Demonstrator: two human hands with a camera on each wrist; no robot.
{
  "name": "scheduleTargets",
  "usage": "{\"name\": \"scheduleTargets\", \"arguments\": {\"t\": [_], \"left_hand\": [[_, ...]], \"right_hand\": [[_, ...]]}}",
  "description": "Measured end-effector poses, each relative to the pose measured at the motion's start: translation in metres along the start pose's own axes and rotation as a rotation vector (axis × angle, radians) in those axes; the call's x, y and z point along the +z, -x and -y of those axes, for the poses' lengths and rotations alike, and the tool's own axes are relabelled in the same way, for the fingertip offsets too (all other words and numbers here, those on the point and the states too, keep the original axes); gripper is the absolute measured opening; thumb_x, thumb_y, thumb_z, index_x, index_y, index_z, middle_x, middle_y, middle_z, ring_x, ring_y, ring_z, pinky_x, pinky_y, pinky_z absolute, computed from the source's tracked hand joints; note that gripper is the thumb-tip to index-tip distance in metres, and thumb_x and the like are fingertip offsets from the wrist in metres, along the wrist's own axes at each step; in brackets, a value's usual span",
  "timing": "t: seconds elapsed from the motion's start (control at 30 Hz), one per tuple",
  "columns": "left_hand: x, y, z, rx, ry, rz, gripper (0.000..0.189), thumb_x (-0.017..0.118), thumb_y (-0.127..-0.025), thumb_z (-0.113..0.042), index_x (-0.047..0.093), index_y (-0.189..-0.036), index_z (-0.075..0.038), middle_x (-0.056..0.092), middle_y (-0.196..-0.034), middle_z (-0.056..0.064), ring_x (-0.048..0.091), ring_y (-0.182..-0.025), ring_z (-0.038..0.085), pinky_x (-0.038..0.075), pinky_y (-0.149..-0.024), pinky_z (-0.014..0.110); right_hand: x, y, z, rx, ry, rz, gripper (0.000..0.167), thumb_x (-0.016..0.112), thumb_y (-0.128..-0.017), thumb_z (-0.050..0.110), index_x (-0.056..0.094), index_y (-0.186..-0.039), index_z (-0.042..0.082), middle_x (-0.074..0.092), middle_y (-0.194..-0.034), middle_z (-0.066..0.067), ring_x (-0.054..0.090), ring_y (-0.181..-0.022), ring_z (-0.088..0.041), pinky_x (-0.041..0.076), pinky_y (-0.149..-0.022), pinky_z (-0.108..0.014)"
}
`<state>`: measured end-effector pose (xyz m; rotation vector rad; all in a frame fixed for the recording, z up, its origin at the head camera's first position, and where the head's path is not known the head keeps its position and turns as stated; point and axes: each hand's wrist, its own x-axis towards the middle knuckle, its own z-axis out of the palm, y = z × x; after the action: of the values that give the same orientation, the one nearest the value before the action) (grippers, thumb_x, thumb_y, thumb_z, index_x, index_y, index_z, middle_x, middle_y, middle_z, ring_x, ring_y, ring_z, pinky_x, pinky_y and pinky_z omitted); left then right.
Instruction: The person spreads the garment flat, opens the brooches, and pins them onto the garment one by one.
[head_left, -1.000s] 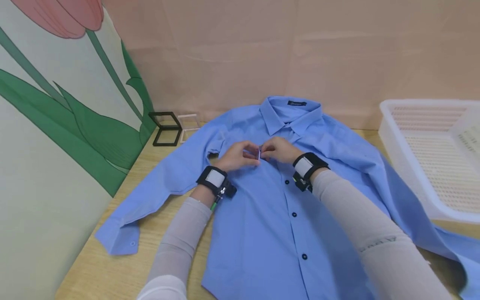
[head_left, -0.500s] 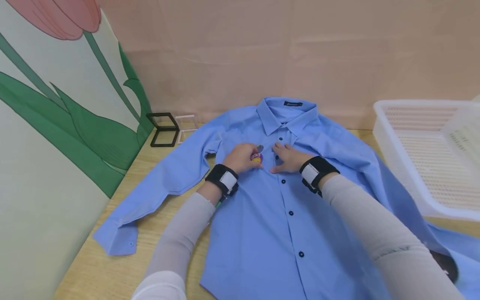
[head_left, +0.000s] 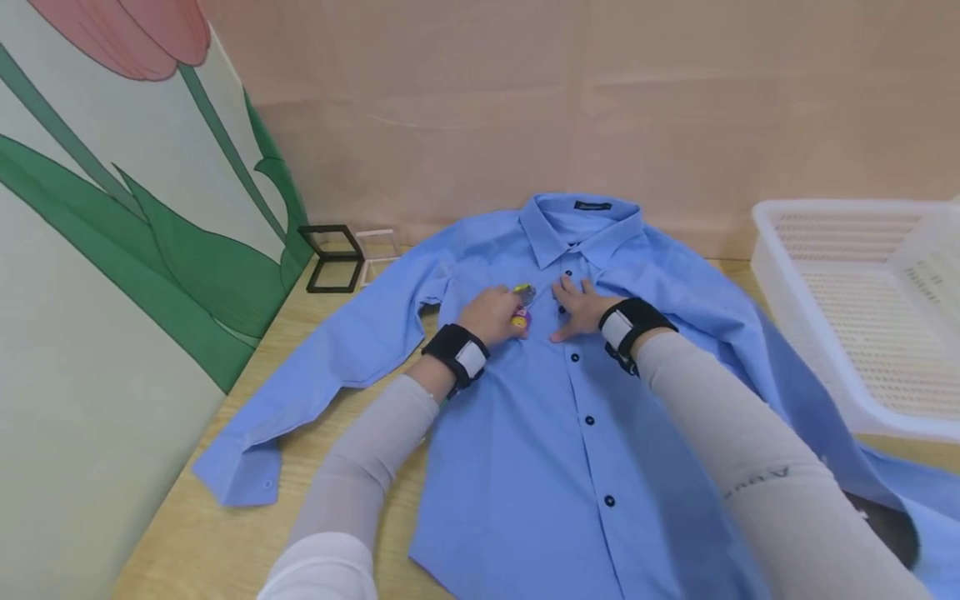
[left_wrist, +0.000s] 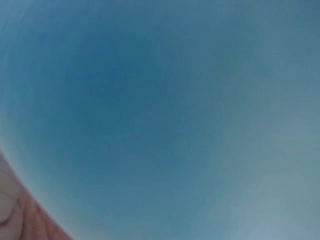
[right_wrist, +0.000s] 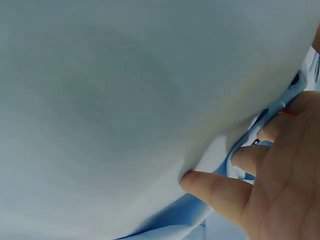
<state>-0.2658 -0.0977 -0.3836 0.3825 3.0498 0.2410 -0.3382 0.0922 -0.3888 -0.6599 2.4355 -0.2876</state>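
A light blue button-up shirt [head_left: 517,467] lies spread out, collar away from me. On its left chest my left hand [head_left: 486,317] pinches a small purple-and-yellow badge [head_left: 521,319], with a grey and yellow part showing above its fingers. Blurred blue cloth fills the left wrist view, apart from a bit of hand at the lower left corner. My right hand [head_left: 583,310] rests with spread fingers on the button placket, beside the badge. In the right wrist view its fingers [right_wrist: 215,192] press into the cloth near a dark button [right_wrist: 295,79].
A white plastic basket [head_left: 817,308] stands at the right. Back left are a black frame [head_left: 330,289] and a pale frame [head_left: 378,243]. A dark object [head_left: 885,525] lies under my right forearm by the sleeve. The wooden table [head_left: 187,550] shows at the lower left.
Both hands held the badge edge-on between them; the right hand then let go and spread onto the placket. The badge now faces up at the chest in the left hand.
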Motion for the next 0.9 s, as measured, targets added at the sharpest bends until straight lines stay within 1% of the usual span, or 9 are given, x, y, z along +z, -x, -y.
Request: {"name": "scheduleTargets", "arguments": {"t": [0.13,0.2,0.27,0.33,0.43,0.53,0.63,0.7,0.9], "left_hand": [[0.006,0.000,0.007,-0.042,-0.047,0.045,0.083,0.077,-0.081,-0.053,0.049,-0.142,-0.004,0.056,-0.133,0.012,0.055,-0.121,0.029,0.047,-0.105,0.037],[0.008,0.002,0.011,-0.059,-0.058,0.093,0.097,0.075,-0.080,-0.059,0.039,-0.149,-0.002,0.048,-0.146,0.014,0.050,-0.132,0.033,0.042,-0.113,0.039],[0.008,0.004,0.015,-0.063,-0.061,0.140,0.105,0.074,-0.079,-0.063,0.032,-0.153,0.000,0.040,-0.154,0.015,0.044,-0.138,0.036,0.038,-0.116,0.040],[0.005,0.007,0.016,-0.072,-0.058,0.191,0.107,0.073,-0.080,-0.062,0.028,-0.154,0.000,0.034,-0.158,0.014,0.040,-0.142,0.037,0.036,-0.118,0.040],[-0.007,0.018,0.014,-0.080,-0.046,0.245,0.106,0.073,-0.083,-0.058,0.024,-0.155,0.001,0.026,-0.162,0.015,0.031,-0.146,0.042,0.032,-0.120,0.042],[-0.017,0.030,0.012,-0.090,-0.018,0.294,0.106,0.072,-0.086,-0.054,0.016,-0.157,0.001,0.016,-0.166,0.015,0.019,-0.150,0.047,0.024,-0.123,0.047],[-0.020,0.038,0.012,-0.095,-0.012,0.319,0.110,0.072,-0.085,-0.055,0.010,-0.158,-0.001,0.010,-0.167,0.015,0.012,-0.150,0.049,0.020,-0.124,0.051],[-0.021,0.042,0.013,-0.097,-0.023,0.332,0.111,0.071,-0.085,-0.056,0.009,-0.159,-0.001,0.008,-0.168,0.014,0.010,-0.152,0.047,0.021,-0.124,0.050],[-0.024,0.042,0.014,-0.116,-0.029,0.359,0.113,0.071,-0.085,-0.057,0.005,-0.159,-0.002,0.003,-0.168,0.014,0.005,-0.154,0.039,0.019,-0.125,0.046]], "right_hand": [[0.004,-0.008,-0.009,-0.007,-0.038,-0.025,0.108,0.070,-0.090,0.045,-0.003,-0.158,0.003,-0.018,-0.164,-0.020,-0.021,-0.146,-0.050,-0.005,-0.119,-0.067],[0.007,-0.009,-0.012,-0.011,-0.056,-0.041,0.108,0.070,-0.089,0.046,-0.002,-0.159,0.004,-0.017,-0.164,-0.020,-0.022,-0.146,-0.050,-0.005,-0.118,-0.067],[0.009,-0.009,-0.014,-0.012,-0.060,-0.056,0.107,0.070,-0.090,0.045,-0.001,-0.159,0.006,-0.016,-0.165,-0.018,-0.021,-0.147,-0.050,-0.005,-0.118,-0.067],[0.009,-0.005,-0.012,-0.013,-0.068,-0.062,0.104,0.069,-0.091,0.044,-0.001,-0.159,0.006,-0.016,-0.165,-0.018,-0.022,-0.146,-0.051,-0.006,-0.118,-0.068],[0.007,0.002,-0.009,0.001,-0.064,-0.063,0.102,0.067,-0.093,0.043,-0.001,-0.159,0.008,-0.016,-0.165,-0.017,-0.022,-0.146,-0.052,-0.007,-0.116,-0.070],[0.006,0.006,-0.007,0.022,-0.068,-0.052,0.101,0.067,-0.092,0.044,-0.001,-0.160,0.010,-0.016,-0.166,-0.016,-0.023,-0.145,-0.053,-0.009,-0.114,-0.073],[0.008,0.006,-0.009,0.052,-0.055,-0.038,0.105,0.068,-0.090,0.049,-0.002,-0.160,0.015,-0.017,-0.165,-0.016,-0.025,-0.142,-0.056,-0.007,-0.110,-0.078],[0.007,0.005,-0.011,0.078,-0.043,-0.030,0.107,0.070,-0.088,0.052,-0.002,-0.160,0.019,-0.018,-0.165,-0.017,-0.025,-0.141,-0.058,-0.006,-0.108,-0.080],[0.000,-0.001,-0.016,0.126,-0.017,-0.008,0.113,0.072,-0.084,0.057,-0.003,-0.160,0.022,-0.020,-0.164,-0.020,-0.025,-0.140,-0.061,-0.004,-0.104,-0.084]]}}
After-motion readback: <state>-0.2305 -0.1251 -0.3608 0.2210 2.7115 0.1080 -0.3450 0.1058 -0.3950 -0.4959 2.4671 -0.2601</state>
